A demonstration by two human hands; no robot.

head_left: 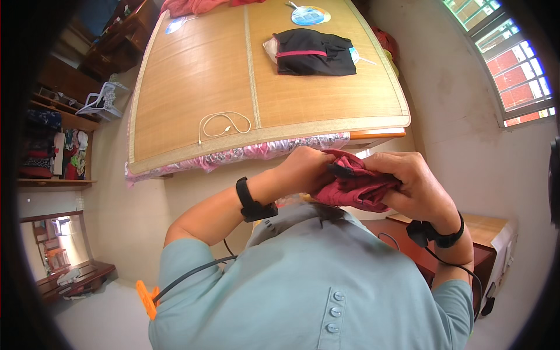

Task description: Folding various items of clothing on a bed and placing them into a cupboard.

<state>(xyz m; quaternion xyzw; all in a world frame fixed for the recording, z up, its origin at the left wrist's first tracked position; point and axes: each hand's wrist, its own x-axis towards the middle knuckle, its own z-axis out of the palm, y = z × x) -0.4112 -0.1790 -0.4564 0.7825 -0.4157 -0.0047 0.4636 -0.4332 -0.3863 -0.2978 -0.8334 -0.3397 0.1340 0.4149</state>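
A dark red cloth garment (364, 189) is bunched up in front of my chest, near the bed's front edge. My left hand (306, 169) is closed on its left side, with the fingertips partly hidden in the cloth. On the opposite side my right hand (408, 178) grips it, thumb below and fingers curled over the top. A dark patch shows among the upper folds. What kind of garment it is I cannot tell.
The bed carries a woven mat (192, 87). On it lie a black garment with a pink stripe (318, 53), a white cable (224, 119) and a round hand fan (310, 15). A reddish-brown table (408, 233) stands at the right, a white plastic chair (105, 99) at the far left.
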